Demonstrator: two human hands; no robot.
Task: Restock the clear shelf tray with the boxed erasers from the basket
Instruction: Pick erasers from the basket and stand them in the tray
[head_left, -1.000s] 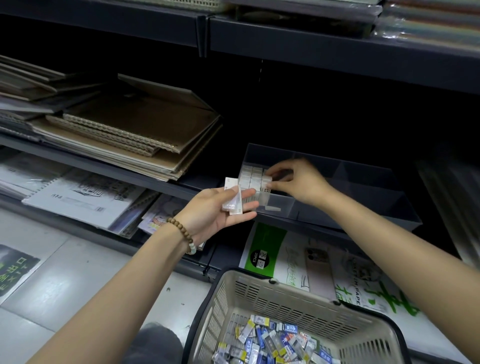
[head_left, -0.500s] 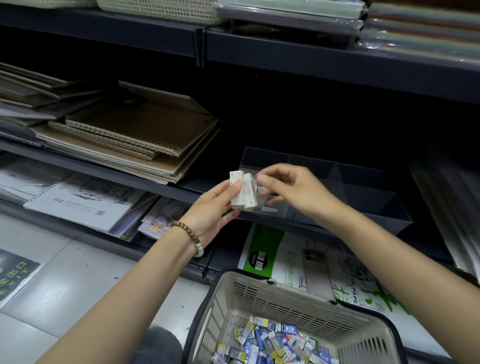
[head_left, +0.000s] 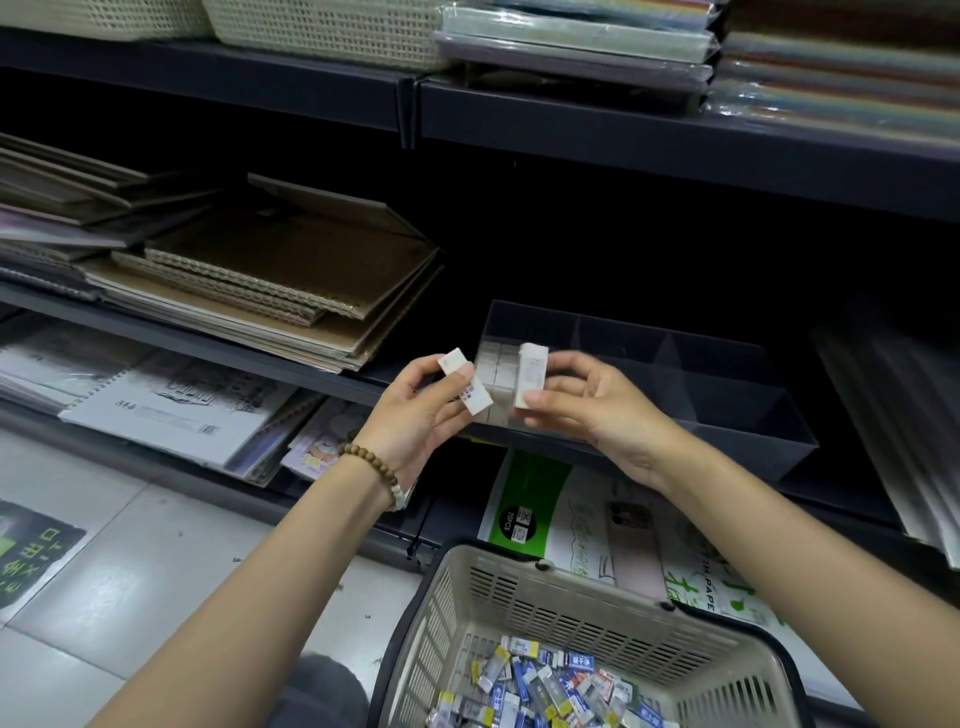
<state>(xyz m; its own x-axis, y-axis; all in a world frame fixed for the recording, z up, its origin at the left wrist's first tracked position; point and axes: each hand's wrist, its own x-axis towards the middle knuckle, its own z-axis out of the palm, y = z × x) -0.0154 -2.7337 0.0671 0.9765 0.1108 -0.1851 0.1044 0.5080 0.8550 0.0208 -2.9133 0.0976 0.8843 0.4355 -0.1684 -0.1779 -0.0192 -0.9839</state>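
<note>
Both hands are up, each with a box. The left hand (head_left: 410, 418) pinches one boxed eraser (head_left: 466, 382) between thumb and fingers (head_left: 451, 415). That box is tilted, its long axis running from upper left down to lower right (some printing shows on its face). The right hand (head_left: 597, 410) pinches a second eraser (head_left: 531, 375) by its lower end, thumb in front and the other fingers curled behind, and this one stands nearly upright.

Straight behind both boxes sits the clear shelf tray (head_left: 737, 410). In its left end compartment there's a packed row of erasers (head_left: 493, 364), standing on end.

Now the relation that matters: the upright box in the right hand is just in front of that packed row, overlapping its right edge, and its axis matches theirs. So I'd judge the right hand the nearer one and first to go, forward over the front wall and down beside the row. The left hand's box lies just to the left of the row and, I reckon, needs turning upright before it can slot in.

Down below, the basket (head_left: 519, 582) holds a heap of loose boxed erasers (head_left: 545, 686), so by my reading there's plenty left to restock
</note>
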